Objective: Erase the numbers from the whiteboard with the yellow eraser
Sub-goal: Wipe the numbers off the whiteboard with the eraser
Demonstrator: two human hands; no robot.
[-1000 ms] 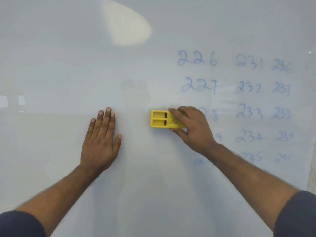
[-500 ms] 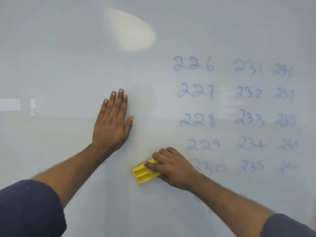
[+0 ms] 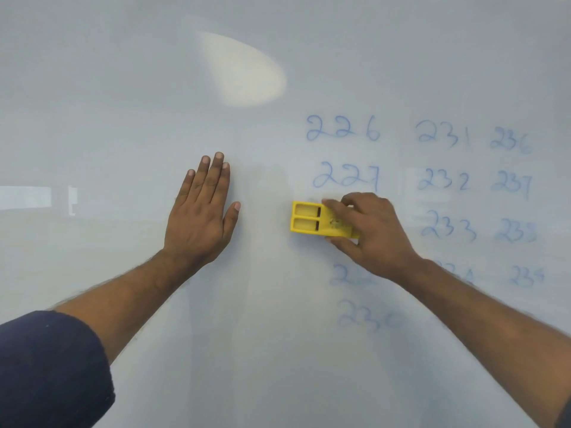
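Head view, looking at a pale whiteboard (image 3: 123, 88) filling the whole picture. Left hand (image 3: 202, 216) pressed flat against the board, fingers straight and close together, thumb out to the side, holding nothing; bare forearm behind it, then a dark blue sleeve (image 3: 52, 366) at the lower left corner. Right hand (image 3: 370, 234) to the right of it, well apart, gripping a yellow eraser (image 3: 312, 222): fingers curled over the top edge, thumb under the bottom edge. Eraser lying lengthwise against the board, its free end pointing left, with two rectangular recesses showing, one above the other. Right end of the eraser hidden under the hand.

Blue handwritten numbers (image 3: 441, 180) in three columns to the right of the eraser. First column: 226 and 227 readable above the right hand, the next row down covered by hand and eraser, then a partly hidden number starting with 22, then 230, faint and smudged. Middle column: 231, 232, 233, with the rows below mostly hidden by the right forearm. Last column fainter: 236, 237, one unclear number, 239.

Soft oval glare (image 3: 244, 69) on the board above and between the hands. Dim rectangular reflection (image 3: 27, 197) at the far left edge.
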